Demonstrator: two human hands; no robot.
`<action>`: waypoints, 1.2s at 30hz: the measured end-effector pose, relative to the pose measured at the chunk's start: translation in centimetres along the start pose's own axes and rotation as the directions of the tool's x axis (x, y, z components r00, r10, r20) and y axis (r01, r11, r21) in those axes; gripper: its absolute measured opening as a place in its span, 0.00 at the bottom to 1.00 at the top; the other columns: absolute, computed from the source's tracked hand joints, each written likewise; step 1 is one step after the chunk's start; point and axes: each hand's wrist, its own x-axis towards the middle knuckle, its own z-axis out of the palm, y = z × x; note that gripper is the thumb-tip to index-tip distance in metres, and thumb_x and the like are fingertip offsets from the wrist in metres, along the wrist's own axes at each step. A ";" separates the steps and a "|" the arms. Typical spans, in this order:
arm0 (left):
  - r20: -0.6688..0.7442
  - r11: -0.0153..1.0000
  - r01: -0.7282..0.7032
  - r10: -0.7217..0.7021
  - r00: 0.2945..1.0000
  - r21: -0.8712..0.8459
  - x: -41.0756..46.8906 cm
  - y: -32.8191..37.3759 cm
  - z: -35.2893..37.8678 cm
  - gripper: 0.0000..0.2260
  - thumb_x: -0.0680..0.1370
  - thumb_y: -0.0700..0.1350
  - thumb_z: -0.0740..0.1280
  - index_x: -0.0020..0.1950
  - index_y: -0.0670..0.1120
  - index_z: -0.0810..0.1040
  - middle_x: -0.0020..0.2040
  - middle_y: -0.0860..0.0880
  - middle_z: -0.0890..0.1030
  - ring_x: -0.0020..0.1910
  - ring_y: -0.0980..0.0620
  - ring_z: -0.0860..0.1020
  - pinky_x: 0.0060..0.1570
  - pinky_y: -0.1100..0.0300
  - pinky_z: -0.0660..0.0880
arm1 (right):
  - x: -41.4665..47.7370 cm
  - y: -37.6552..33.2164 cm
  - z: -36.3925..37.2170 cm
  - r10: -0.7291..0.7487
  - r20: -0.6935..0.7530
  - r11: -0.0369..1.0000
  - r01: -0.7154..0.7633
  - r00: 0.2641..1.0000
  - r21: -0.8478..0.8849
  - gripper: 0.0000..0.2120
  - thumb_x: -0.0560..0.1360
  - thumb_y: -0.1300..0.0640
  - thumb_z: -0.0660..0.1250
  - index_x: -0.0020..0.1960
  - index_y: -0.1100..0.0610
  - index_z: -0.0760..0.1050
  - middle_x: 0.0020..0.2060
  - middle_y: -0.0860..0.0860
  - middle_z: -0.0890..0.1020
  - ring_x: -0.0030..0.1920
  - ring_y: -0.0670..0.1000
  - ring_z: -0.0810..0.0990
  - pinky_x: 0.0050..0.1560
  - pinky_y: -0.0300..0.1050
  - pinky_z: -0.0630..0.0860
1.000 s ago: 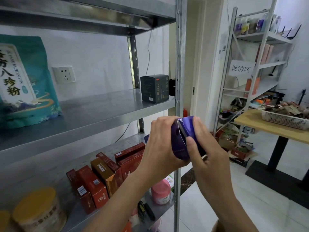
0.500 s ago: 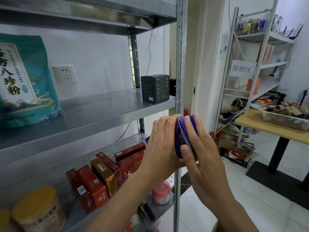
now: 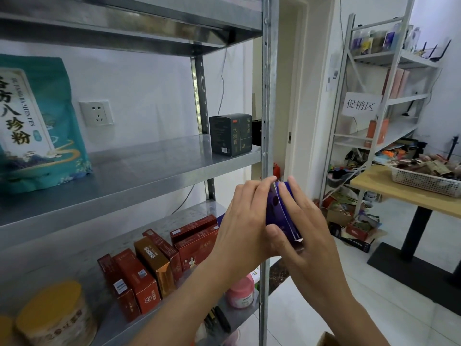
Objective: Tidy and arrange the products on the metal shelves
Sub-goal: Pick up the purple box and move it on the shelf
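Note:
A small purple box (image 3: 275, 211) sits between both my hands, just in front of the metal shelf's front upright (image 3: 269, 96). My left hand (image 3: 244, 221) grips its left side, fingers reaching over the top edge. My right hand (image 3: 299, 228) holds the right side, thumb on the near face, fingers along the top. Most of the box is hidden by my hands. A dark box (image 3: 230, 134) stands at the right end of the middle shelf (image 3: 149, 171). A teal pouch (image 3: 37, 126) stands at the left of that shelf.
The lower shelf holds several red and orange cartons (image 3: 159, 260), a round yellow-lidded tin (image 3: 55, 315) and a pink bottle (image 3: 240, 293). At right stand a white rack (image 3: 389, 96) with a sign, a wooden table (image 3: 404, 193) with a white basket (image 3: 424, 181), and floor clutter.
Both hands have closed in around the purple box, turning it slightly so less of it shows. The right fingers moved up over its top. The shelves' items have not moved.

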 end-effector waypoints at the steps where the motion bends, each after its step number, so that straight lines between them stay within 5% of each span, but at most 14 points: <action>1: -0.004 1.000 -0.008 0.009 1.000 0.007 0.0 0.1 0.1 0.36 0.69 0.57 0.69 0.72 0.45 0.62 0.63 0.51 0.68 0.61 0.53 0.69 0.57 0.59 0.75 | -0.2 0.2 0.1 -0.006 -0.037 1.000 0.005 0.999 -0.006 0.29 0.78 0.36 0.55 0.76 0.44 0.57 0.77 0.43 0.60 0.76 0.44 0.57 0.72 0.47 0.60; 5: -0.034 0.997 -0.049 0.051 0.998 0.064 0.2 0.0 0.7 0.39 0.65 0.54 0.78 0.70 0.45 0.65 0.61 0.49 0.71 0.58 0.53 0.70 0.53 0.63 0.73 | -1.0 1.0 0.1 -0.097 -0.201 0.995 0.089 0.975 -0.047 0.25 0.78 0.47 0.60 0.72 0.57 0.66 0.71 0.50 0.70 0.73 0.52 0.66 0.72 0.46 0.66; 11: -0.085 0.999 -0.035 0.035 0.996 0.010 0.5 0.6 1.2 0.35 0.68 0.58 0.72 0.68 0.44 0.65 0.59 0.50 0.71 0.56 0.53 0.71 0.52 0.62 0.76 | -0.3 0.4 -0.5 -0.062 -0.151 0.998 0.058 0.987 -0.034 0.26 0.81 0.40 0.54 0.71 0.55 0.69 0.72 0.51 0.69 0.73 0.50 0.65 0.72 0.39 0.61; 14: -0.046 0.992 0.009 -0.015 0.999 -0.123 0.6 0.4 1.1 0.42 0.67 0.62 0.70 0.75 0.50 0.56 0.63 0.52 0.68 0.59 0.55 0.69 0.54 0.67 0.74 | 0.2 0.0 -1.3 0.025 -0.012 0.986 -0.022 1.000 0.167 0.26 0.77 0.32 0.53 0.72 0.39 0.66 0.76 0.38 0.60 0.75 0.39 0.57 0.68 0.26 0.58; 17: -0.020 0.978 0.051 -0.056 0.998 -0.204 0.7 0.3 0.7 0.41 0.66 0.63 0.72 0.75 0.60 0.57 0.62 0.51 0.69 0.59 0.55 0.70 0.52 0.65 0.76 | -0.2 0.2 -1.9 0.133 0.000 0.852 -0.114 0.991 0.511 0.30 0.73 0.34 0.61 0.73 0.36 0.62 0.75 0.35 0.59 0.74 0.36 0.58 0.64 0.27 0.66; 19: -0.039 0.909 0.143 -0.172 0.984 -0.392 1.0 0.4 -0.2 0.34 0.65 0.59 0.75 0.68 0.62 0.68 0.61 0.51 0.69 0.59 0.59 0.71 0.52 0.69 0.74 | -0.9 1.4 -1.7 0.196 -0.004 0.740 -0.145 0.981 0.657 0.36 0.71 0.42 0.66 0.76 0.39 0.58 0.75 0.36 0.61 0.73 0.37 0.62 0.66 0.36 0.69; 23: -0.085 0.700 0.177 -0.322 0.943 -0.692 1.6 0.1 -1.3 0.26 0.64 0.58 0.77 0.59 0.67 0.74 0.59 0.55 0.75 0.58 0.55 0.75 0.54 0.58 0.77 | -2.5 5.8 0.7 0.226 0.281 0.827 -0.336 0.933 0.451 0.50 0.64 0.37 0.75 0.77 0.36 0.49 0.75 0.35 0.59 0.74 0.42 0.61 0.68 0.52 0.70; 26: -0.051 0.546 0.162 -0.353 0.934 -0.822 2.0 0.5 -1.7 0.28 0.63 0.65 0.76 0.59 0.62 0.74 0.58 0.63 0.77 0.58 0.55 0.77 0.47 0.62 0.79 | -3.1 7.9 2.0 0.272 0.428 0.767 -0.463 0.862 0.445 0.49 0.62 0.42 0.80 0.74 0.34 0.54 0.70 0.42 0.69 0.68 0.43 0.71 0.55 0.46 0.80; 31: 0.040 0.463 0.227 -0.380 0.924 -0.857 1.8 -0.2 -2.1 0.30 0.62 0.66 0.75 0.61 0.61 0.73 0.59 0.59 0.78 0.59 0.53 0.78 0.45 0.61 0.80 | -2.1 8.6 1.0 0.295 0.331 0.691 -0.439 0.896 0.574 0.45 0.60 0.57 0.81 0.70 0.41 0.64 0.60 0.38 0.77 0.65 0.44 0.75 0.47 0.49 0.83; 36: 0.261 0.542 0.414 -0.339 0.904 -0.731 1.9 -2.3 -3.6 0.37 0.64 0.74 0.65 0.70 0.60 0.68 0.64 0.54 0.77 0.61 0.56 0.78 0.48 0.65 0.78 | -1.4 9.9 0.0 0.165 -0.038 0.953 -0.149 0.986 0.264 0.43 0.60 0.55 0.81 0.69 0.50 0.64 0.65 0.38 0.67 0.67 0.38 0.69 0.53 0.32 0.77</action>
